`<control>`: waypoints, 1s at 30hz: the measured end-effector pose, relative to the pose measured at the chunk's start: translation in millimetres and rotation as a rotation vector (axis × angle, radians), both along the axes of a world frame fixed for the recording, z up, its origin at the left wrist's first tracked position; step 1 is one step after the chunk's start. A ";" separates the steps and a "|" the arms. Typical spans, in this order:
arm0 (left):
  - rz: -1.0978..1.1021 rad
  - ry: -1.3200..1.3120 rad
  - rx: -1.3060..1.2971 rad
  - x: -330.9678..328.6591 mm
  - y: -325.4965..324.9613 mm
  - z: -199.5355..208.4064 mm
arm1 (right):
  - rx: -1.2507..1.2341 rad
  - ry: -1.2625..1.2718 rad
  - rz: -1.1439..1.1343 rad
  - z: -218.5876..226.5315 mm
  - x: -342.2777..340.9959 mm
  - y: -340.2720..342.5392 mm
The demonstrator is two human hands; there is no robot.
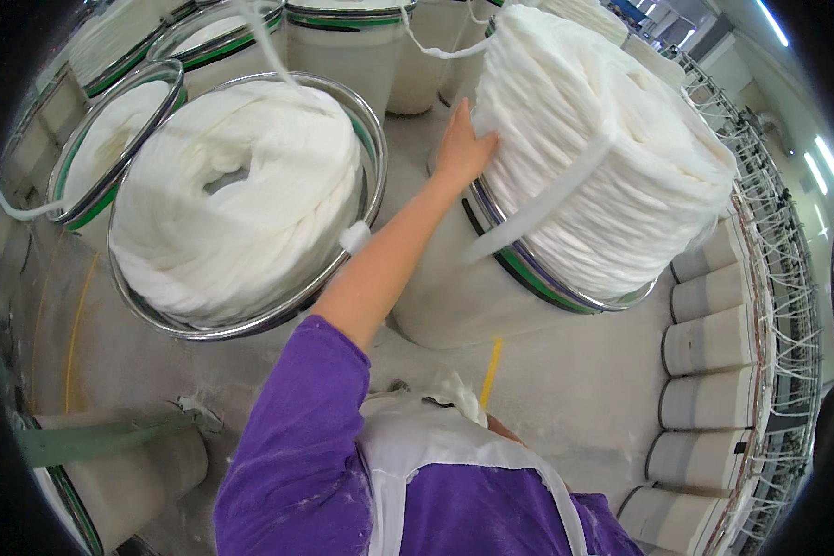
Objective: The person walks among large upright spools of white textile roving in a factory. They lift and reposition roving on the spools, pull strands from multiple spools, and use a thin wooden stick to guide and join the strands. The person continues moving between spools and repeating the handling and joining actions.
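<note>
My left hand (465, 148) reaches out, thumb and fingers apart, against the left side of a tall coil of white cotton sliver (602, 176). This coil rises well above the rim of its can (477, 278), which has a green band. A loose strand of sliver (551, 204) hangs down over the coil's front. Left of my arm stands another can (375, 157) with a metal rim, filled with coiled sliver (250, 195) around a central hole. My right hand cannot be seen; only a bit of skin shows beside my apron, near some white fluff (459, 394).
More sliver cans (347, 56) stand close together at the back and left. A row of pale cans (709, 338) lines the machine (788, 306) at the right. A green bar (111, 440) crosses a can at lower left. Yellow lines (491, 371) mark the floor.
</note>
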State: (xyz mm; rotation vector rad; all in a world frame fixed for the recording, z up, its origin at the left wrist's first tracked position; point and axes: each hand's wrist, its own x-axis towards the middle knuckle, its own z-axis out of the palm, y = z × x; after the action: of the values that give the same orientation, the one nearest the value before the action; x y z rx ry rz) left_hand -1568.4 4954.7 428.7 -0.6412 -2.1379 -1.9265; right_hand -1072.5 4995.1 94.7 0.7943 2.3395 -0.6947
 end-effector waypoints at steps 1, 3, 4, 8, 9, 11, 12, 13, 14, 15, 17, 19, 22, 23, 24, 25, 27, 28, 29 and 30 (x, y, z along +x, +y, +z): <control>-0.046 -0.019 0.042 -6.7 4.5 1.1 | 0.077 -0.026 0.022 -14.1 2.0 -4.7; -0.206 -0.197 -0.011 -11.6 6.6 2.0 | 0.240 -0.114 0.085 -34.4 1.4 -12.6; -0.204 -0.186 0.094 -9.8 4.2 1.5 | 0.318 -0.144 0.130 -38.7 0.1 -16.3; -0.150 0.008 0.216 34.5 -22.9 -20.3 | 0.280 0.030 0.151 -7.6 1.0 -10.9; -0.248 0.004 0.144 56.4 -35.9 -36.2 | 0.289 0.060 0.134 9.8 4.9 -6.3; -0.494 0.060 -0.111 99.6 -71.2 -76.5 | -0.402 0.223 -0.386 43.5 11.7 5.3; -0.634 0.146 -0.225 116.9 -91.9 -99.9 | -0.444 0.208 -0.394 55.1 12.2 10.2; -0.797 0.110 -0.388 131.5 -114.5 -124.8 | -0.462 0.180 -0.470 63.5 13.3 12.2; -0.951 0.104 -0.480 144.3 -139.0 -149.7 | -0.488 0.136 -0.389 65.9 10.6 13.2; -0.948 0.098 -0.626 155.4 -164.3 -171.6 | -0.500 0.101 -0.366 64.8 6.8 11.7; -0.936 -0.013 -1.037 164.3 -203.2 -205.0 | -0.235 0.318 0.037 47.9 -8.6 0.4; -0.846 -0.247 -1.161 165.7 -229.2 -220.5 | 0.102 0.043 -0.086 24.4 -30.5 -12.7; -0.541 -0.425 -0.799 164.2 -252.3 -212.9 | 0.363 0.079 0.055 13.1 -53.8 -26.7; -0.379 -0.363 -0.711 162.5 -253.7 -205.9 | 0.316 0.050 0.038 19.7 -59.5 -26.3; -0.273 -0.263 -0.593 161.1 -253.7 -197.6 | 0.295 0.068 0.012 33.5 -60.7 -24.8; -0.166 -0.165 -0.475 158.0 -251.7 -189.6 | 0.288 0.135 0.009 53.3 -60.6 -20.7; -0.064 -0.090 -0.308 150.0 -241.4 -176.6 | 0.221 0.201 0.058 106.8 -58.5 -6.0; -0.067 -0.108 -0.257 140.7 -232.3 -172.5 | 0.187 0.185 0.115 136.5 -61.0 4.4; -0.074 -0.109 -0.176 132.8 -223.2 -169.7 | 0.166 0.086 0.161 166.9 -63.4 11.2; -0.132 -0.225 -0.132 125.1 -213.1 -168.0 | 0.140 0.026 0.241 195.3 -70.7 18.1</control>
State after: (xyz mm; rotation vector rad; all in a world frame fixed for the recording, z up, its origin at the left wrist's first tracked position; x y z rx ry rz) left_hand -1443.3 4741.6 260.8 -0.6296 -2.4331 -2.0230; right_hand -1143.2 5013.2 290.0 0.5506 2.4749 -0.4448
